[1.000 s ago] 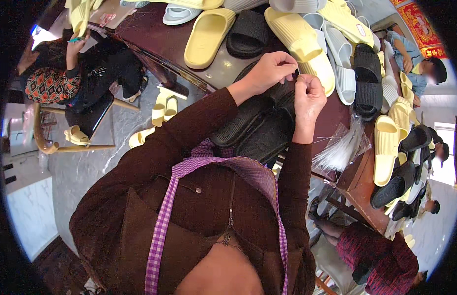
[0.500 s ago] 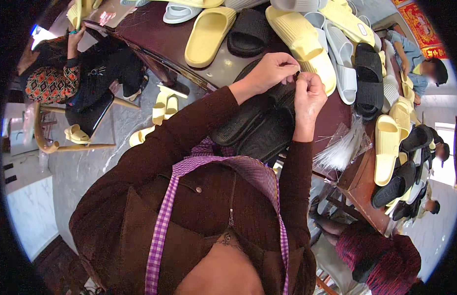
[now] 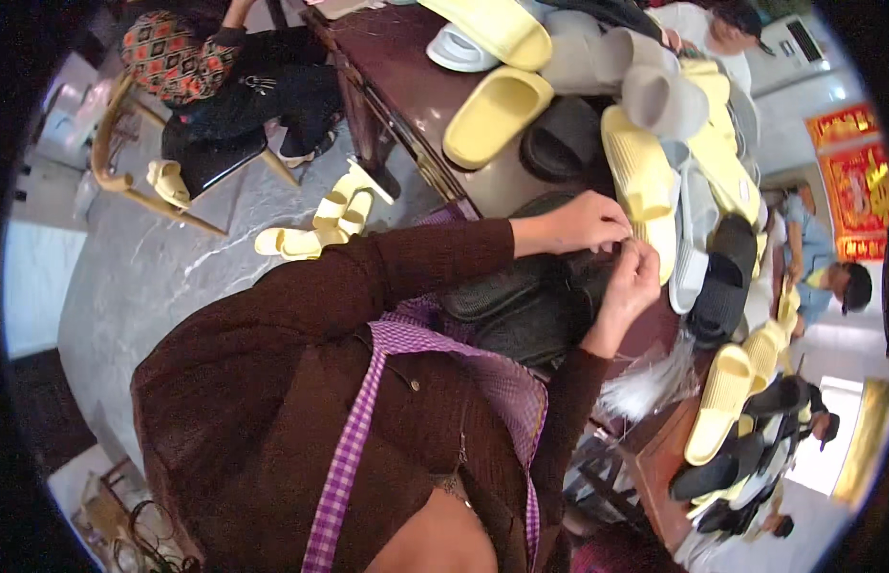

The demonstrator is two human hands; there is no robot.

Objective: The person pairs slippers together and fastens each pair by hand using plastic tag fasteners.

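Black ribbed slipper (image 3: 521,306) flat on table; left hand (image 3: 583,222), right hand (image 3: 635,282) grips pinching its edge.

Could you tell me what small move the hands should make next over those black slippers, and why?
Probably keep the left hand steady and let the right hand draw its pinch gently away. Both hands meet fingertip to fingertip above the black slippers, pinching something too small to make out; the yellow slipper lies close by.

Tabletop (image 3: 420,91), dark brown wood, glossy: carries yellow slippers (image 3: 497,115), black slippers (image 3: 559,143), grey slippers (image 3: 659,95), one white slipper (image 3: 459,48), heaped and overlapping. Floor (image 3: 158,286), grey marbled stone: carries a pair of yellow slippers (image 3: 315,224) beside the tabletop's edge.
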